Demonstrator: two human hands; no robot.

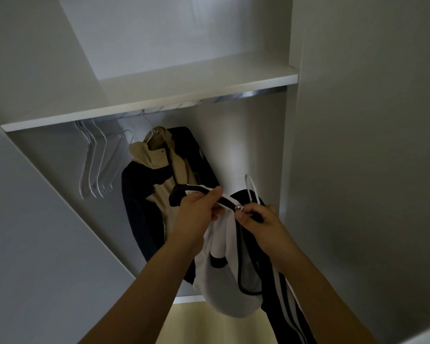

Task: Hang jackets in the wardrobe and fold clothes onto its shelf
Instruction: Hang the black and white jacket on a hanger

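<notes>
Held jacket (230, 276) – white, navy, striped; hung jacket (159, 175) – tan, navy; hangers (94, 165) white.

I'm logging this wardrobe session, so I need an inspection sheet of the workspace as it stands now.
Surface: white shelf above the rail, nothing seen on its visible part.
Job's things: beige and navy jacket hangs on the rail; navy and white jacket held up on a white hanger, not yet on the rail.
Clutter: spare white hangers bunched at the rail's left end.
Grips: left hand holds the collar; right hand pinches at the zipper pull.
Cables: nothing seen.
Surroundings: pale wardrobe walls, dim light.
</notes>
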